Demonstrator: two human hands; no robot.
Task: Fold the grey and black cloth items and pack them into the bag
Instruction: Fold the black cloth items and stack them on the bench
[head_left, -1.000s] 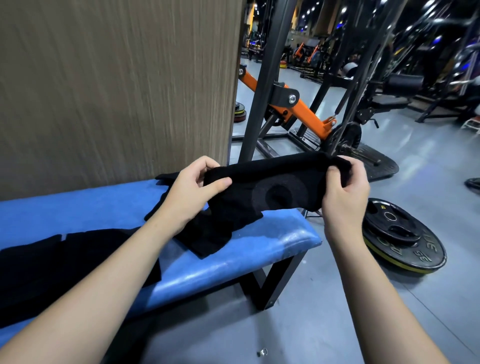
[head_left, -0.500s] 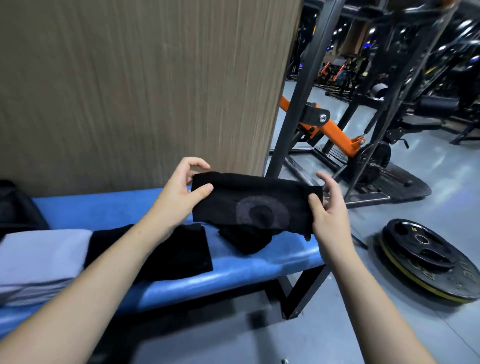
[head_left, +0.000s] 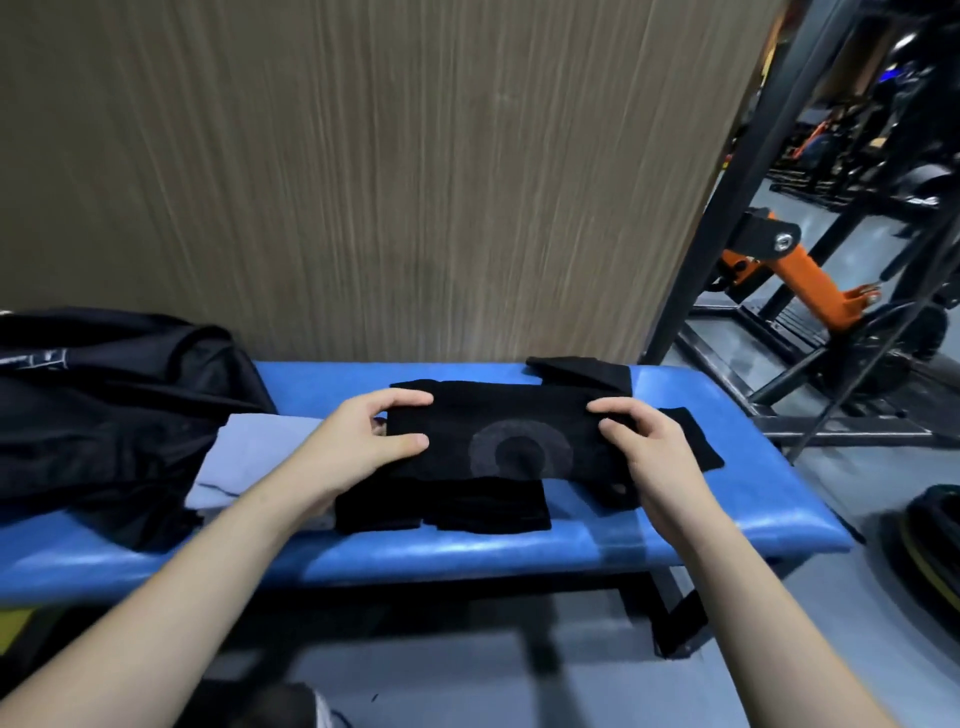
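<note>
On the long blue padded bench (head_left: 675, 540), the black fabric bag (head_left: 104, 415) sits at its left end, beside a pale grey folded cloth (head_left: 244, 457). The black folded cloth with a grey ring print (head_left: 514, 441) rests atop other black pieces (head_left: 441, 512). The left hand (head_left: 363, 441) and right hand (head_left: 649, 441) pinch its 2 ends; best to press it flat, edges aligned.

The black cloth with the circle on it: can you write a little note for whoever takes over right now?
Left hand grips the left end of the black cloth; right hand grips the right end.
The cloth is folded into a band over the blue bench, on other black pieces.
A folded grey cloth lies to the left, beside the black bag.
Done: this piece looks folded.
Left: fold the loose black pieces and pack everything into the bag.
</note>
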